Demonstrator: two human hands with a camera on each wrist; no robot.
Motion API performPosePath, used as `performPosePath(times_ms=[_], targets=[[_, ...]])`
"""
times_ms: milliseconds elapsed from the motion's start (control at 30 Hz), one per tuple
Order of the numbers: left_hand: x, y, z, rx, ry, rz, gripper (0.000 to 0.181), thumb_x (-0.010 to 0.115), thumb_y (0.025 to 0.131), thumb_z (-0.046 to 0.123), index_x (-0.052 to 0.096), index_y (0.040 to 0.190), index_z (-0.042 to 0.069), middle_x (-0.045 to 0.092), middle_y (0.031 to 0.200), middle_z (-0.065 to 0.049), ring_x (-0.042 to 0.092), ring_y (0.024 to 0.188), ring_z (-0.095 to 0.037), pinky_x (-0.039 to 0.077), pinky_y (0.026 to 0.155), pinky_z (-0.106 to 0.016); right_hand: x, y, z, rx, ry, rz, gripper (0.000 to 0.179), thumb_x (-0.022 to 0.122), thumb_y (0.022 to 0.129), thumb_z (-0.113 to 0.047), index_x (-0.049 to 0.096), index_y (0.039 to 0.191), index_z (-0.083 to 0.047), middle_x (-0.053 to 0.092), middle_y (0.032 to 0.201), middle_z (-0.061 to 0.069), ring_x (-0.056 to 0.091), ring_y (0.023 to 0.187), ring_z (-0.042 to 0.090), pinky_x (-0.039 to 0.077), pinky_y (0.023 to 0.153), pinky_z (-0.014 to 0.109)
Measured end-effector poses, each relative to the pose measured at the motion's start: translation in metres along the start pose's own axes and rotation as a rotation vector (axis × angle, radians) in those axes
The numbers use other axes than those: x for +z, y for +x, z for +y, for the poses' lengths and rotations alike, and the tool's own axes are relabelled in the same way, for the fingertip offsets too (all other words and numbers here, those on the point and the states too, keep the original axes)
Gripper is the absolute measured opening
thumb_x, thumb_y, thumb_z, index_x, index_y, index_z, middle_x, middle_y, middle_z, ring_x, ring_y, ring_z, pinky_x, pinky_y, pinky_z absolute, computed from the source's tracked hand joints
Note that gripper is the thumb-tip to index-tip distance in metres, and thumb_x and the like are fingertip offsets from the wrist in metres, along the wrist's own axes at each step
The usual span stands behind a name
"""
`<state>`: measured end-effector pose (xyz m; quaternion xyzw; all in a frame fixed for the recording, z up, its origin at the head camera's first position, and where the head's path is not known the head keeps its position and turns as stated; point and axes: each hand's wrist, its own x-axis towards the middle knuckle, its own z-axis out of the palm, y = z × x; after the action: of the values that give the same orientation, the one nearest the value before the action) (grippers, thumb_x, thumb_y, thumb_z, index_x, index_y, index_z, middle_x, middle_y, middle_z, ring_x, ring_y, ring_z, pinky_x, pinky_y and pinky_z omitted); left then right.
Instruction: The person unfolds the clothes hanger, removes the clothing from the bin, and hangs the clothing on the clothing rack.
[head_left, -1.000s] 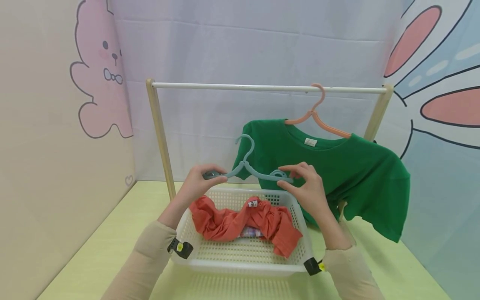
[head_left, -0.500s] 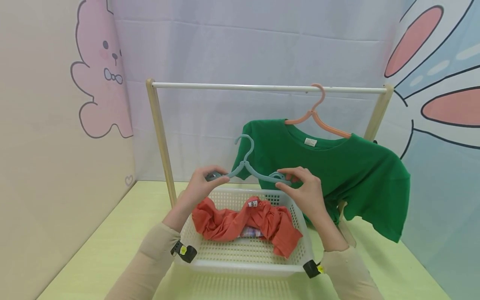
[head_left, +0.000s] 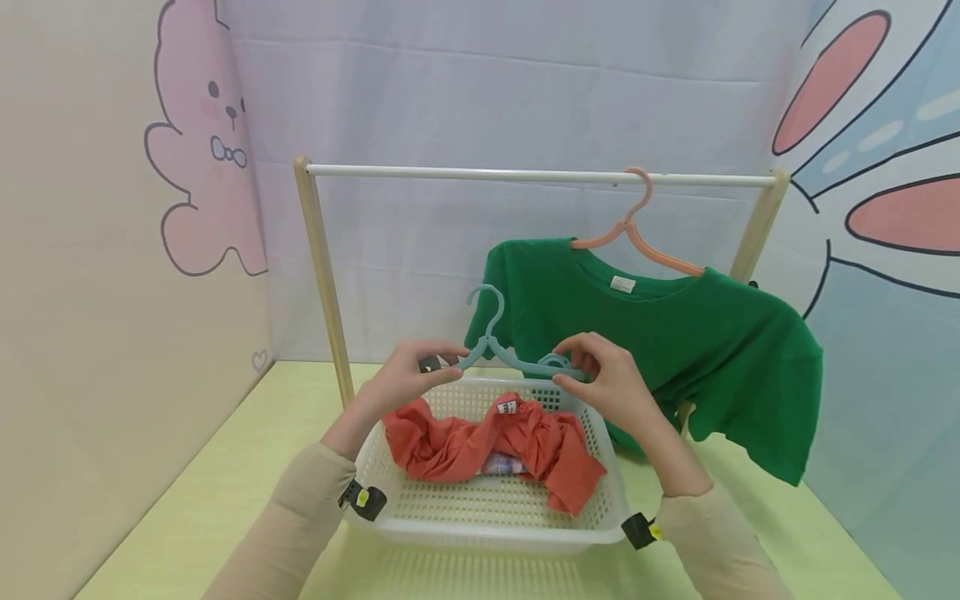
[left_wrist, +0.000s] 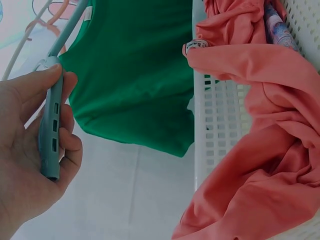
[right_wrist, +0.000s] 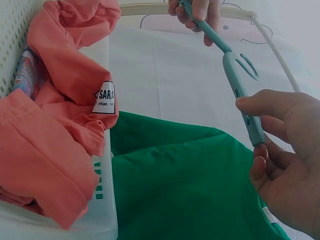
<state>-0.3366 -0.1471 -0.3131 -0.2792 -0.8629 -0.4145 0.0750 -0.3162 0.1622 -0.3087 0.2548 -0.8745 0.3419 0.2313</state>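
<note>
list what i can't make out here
Patterned item: mostly under the red cloth, every view.
Label on green shirt: print too small, head view.
Left post: foot hidden behind the left forearm, head view.
Hanger: left tip covered by left hand, head view; left wrist shows it.

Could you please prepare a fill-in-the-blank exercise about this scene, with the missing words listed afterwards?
1. In the head view, the blue-green plastic hanger, held by the left hand and the right hand, points its curved hook ____ (up/down).
2. There, the green short-sleeved cloth shirt hangs nearer the ____ (left/right) end of the straight white rail.
3. The shirt's small rectangular neck label is coloured ____.
4. The crumpled coral-red cloth garment lies ____ (inside/outside) the white perforated plastic basket.

Missing words: up; right; white; inside.
</note>
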Motion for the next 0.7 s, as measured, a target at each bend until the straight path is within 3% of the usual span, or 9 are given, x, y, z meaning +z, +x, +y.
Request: performPosePath(times_ms=[267,433,700], targets=[[0.0047,0.0028,0.0006,0.056,-0.006,-0.024,0.038,0.064,0.096,0.016,0.064,0.133,0.019,0.068,0.102,-0.008,0.059,0.077,-0.025,0.047,0.067,-0.027,-0.0042,-0.0013,0.0033,-0.040,0.027,-0.105,0.024,0.068,0.094,-0.016,0.071,0.118,-0.018,0.068,0.099,0.000,0.050,0.077,0.012,0.045,0.066,0.024],[0.0068,0.0042,-0.0005,0.091,0.009,-0.040,0.041,0.064,0.096,0.014,0.061,0.136,0.020,0.068,0.099,-0.006,0.057,0.082,-0.019,0.049,0.072,-0.028,-0.0052,-0.0016,0.0027,-0.051,0.075,-0.152,0.024,0.062,0.096,-0.009,0.073,0.115,-0.018,0.070,0.101,0.003,0.050,0.074,0.011,0.046,0.066,0.023],[0.0079,0.0040,0.0019,0.119,0.007,-0.056,0.043,0.064,0.096,0.014,0.060,0.138,0.020,0.069,0.104,-0.006,0.057,0.086,-0.019,0.048,0.071,-0.029,-0.0019,-0.0024,0.0054,-0.022,0.078,-0.120,0.024,0.063,0.095,-0.004,0.076,0.111,-0.016,0.070,0.094,0.001,0.055,0.076,0.013,0.048,0.066,0.021]])
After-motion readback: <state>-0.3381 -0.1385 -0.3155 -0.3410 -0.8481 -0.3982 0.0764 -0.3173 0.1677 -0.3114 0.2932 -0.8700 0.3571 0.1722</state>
